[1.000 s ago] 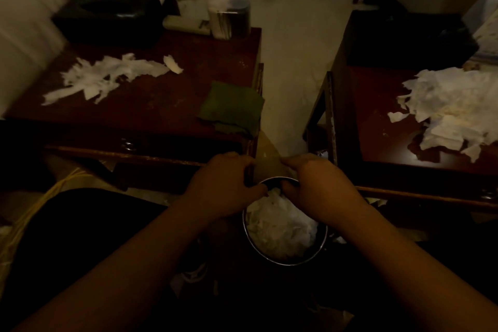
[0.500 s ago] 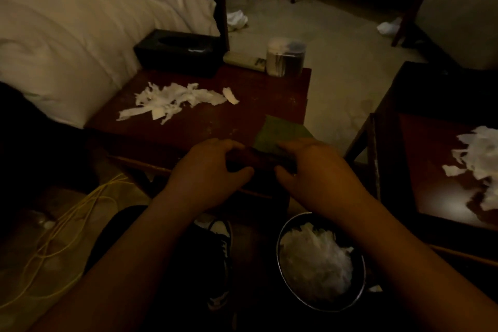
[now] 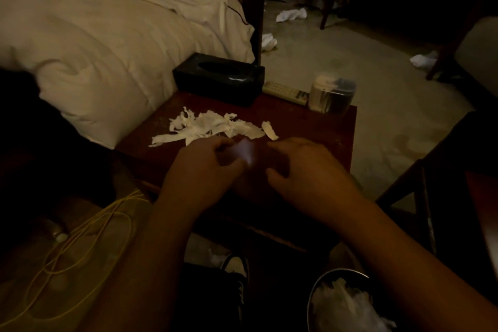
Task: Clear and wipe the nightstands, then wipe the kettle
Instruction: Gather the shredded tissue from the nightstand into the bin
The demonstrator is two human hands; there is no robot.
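A dark red nightstand (image 3: 310, 127) stands beside the bed, with a strew of torn white paper scraps (image 3: 213, 127) on its top. Both my hands hover over its front half, just short of the scraps. My left hand (image 3: 199, 170) pinches a small blurred white scrap (image 3: 245, 153) between thumb and fingers. A short gap to the right, my right hand (image 3: 310, 172) has its fingers loosely curled and nothing visible in it. No kettle is in sight. The green cloth seen earlier is hidden.
At the nightstand's back stand a black tissue box (image 3: 218, 78), a remote (image 3: 285, 93) and a clear lidded jar (image 3: 331, 94). A round metal bin (image 3: 336, 273) of paper sits at the bottom right. A second nightstand (image 3: 458, 183) stands right, yellow cable (image 3: 80, 245) lies left.
My view rose from the bin to the left nightstand. Both hands moved forward from the nightstand's front edge over its top, and a white scrap now shows in my left hand.
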